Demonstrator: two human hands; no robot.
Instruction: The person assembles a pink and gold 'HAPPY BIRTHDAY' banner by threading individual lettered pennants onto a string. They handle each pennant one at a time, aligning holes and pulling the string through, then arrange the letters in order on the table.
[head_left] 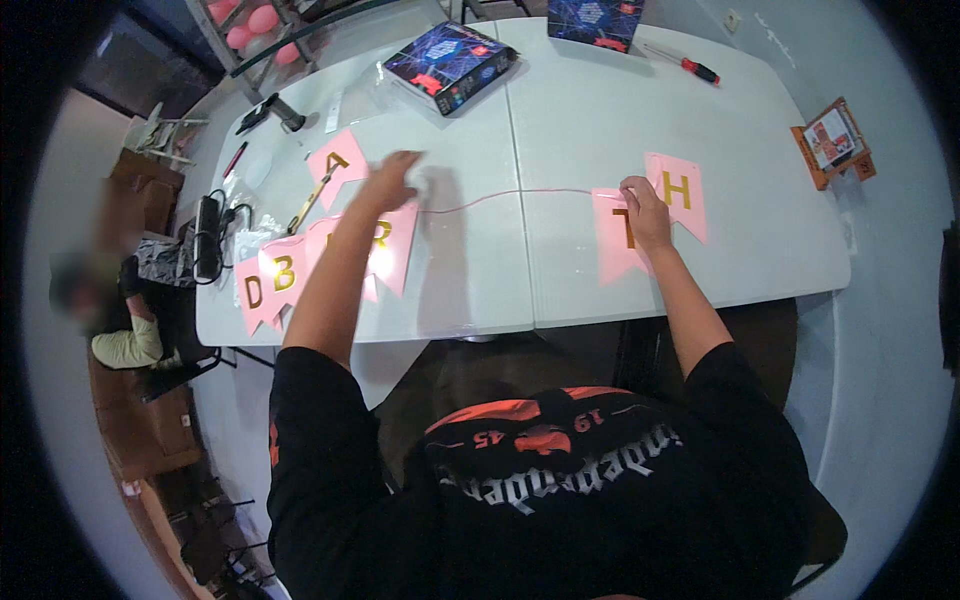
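Observation:
A string of pink swallow-tailed bunting pennants with gold letters runs across the white table on a thin pink cord (478,197). My right hand (645,212) pinches the upper edge of one pennant (612,255), beside another pennant (685,185) at its right. Raised above the table, my left hand (392,182) has its fingers apart and seems to hold nothing. Below it, a lettered pennant (400,262) is partly covered by my forearm. More pennants (283,268) overlap at the left, and a single one (345,150) lies farther back.
Behind stand two dark blue boxes (447,62), and a red-and-black screwdriver (702,70) lies back right. A yellowish cutter-like tool (308,203), a black power strip (207,237) and a dark cylinder (287,113) are at the left. An orange-brown holder (832,142) hangs on the wall. Someone sits (130,330) far left.

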